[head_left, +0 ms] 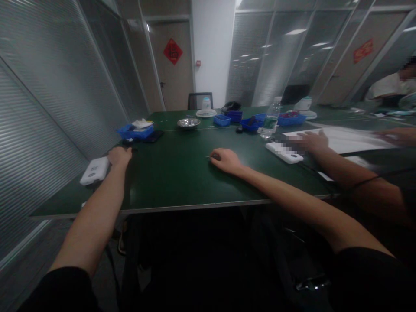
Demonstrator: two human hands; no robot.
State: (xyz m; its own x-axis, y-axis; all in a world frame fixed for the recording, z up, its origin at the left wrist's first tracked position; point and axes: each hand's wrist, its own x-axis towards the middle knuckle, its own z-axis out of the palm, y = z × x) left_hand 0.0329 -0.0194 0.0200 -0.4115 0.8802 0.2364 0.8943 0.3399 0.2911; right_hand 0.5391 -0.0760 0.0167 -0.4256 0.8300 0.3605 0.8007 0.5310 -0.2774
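Green surface (pixel 169 186): right grip (pixel 227 161) curled round 1 small dark item (pixel 216 156), thin tip pointing toward left grip (pixel 119 157), well apart, beside white case (pixel 95 170); left hold: cannot tell

From where I stand, the person's left hand (pixel 119 156) rests near the left edge of the dark green worktop (pixel 175 184), just beside a white, rounded rectangular case (pixel 95 170); I can't make out whether it grips anything. The right hand (pixel 227 161) lies midway along, curled around a thin, pale-tipped object (pixel 208 156), mostly hidden. Towards the far edge sit a shiny round metal bowl (pixel 188 124) and, left of it, a blue plastic tray (pixel 134 131) bearing crumpled white tissue (pixel 142 124). Rightward stands a clear plastic bottle (pixel 270 122), upright, near a co-worker's hand (pixel 314 142) over white paper (pixel 352 145).
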